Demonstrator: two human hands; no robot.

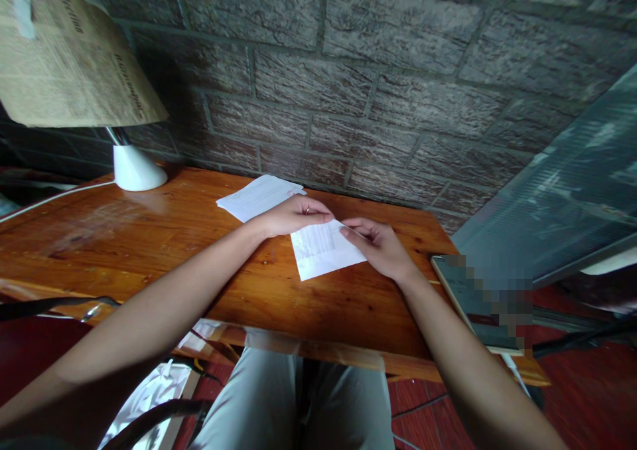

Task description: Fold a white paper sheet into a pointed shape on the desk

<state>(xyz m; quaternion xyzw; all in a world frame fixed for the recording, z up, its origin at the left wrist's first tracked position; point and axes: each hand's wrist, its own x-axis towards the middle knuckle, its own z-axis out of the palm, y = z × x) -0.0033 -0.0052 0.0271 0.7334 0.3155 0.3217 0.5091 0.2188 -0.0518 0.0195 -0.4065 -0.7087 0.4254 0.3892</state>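
Observation:
A white sheet of paper [323, 251] with faint print is held up over the wooden desk between my two hands. My left hand [298, 215] pinches its upper edge between thumb and fingers; a ring shows on one finger. At the upper right edge, the thumb and fingers of my right hand [375, 243] also close on the sheet. The two hands are close together, fingertips almost meeting. Just behind my left hand lies a stack of white papers [259, 196] on the desk, partly covered by that hand.
A lamp [139, 168] with a newspaper-print shade stands at the desk's [164, 237] far left, its white cord running left. Against the right edge rests a dark tablet-like device [462, 291] with a cable, partly pixelated. A rough brick wall [308, 85] rises behind; a ribbed translucent panel [557, 178] leans right.

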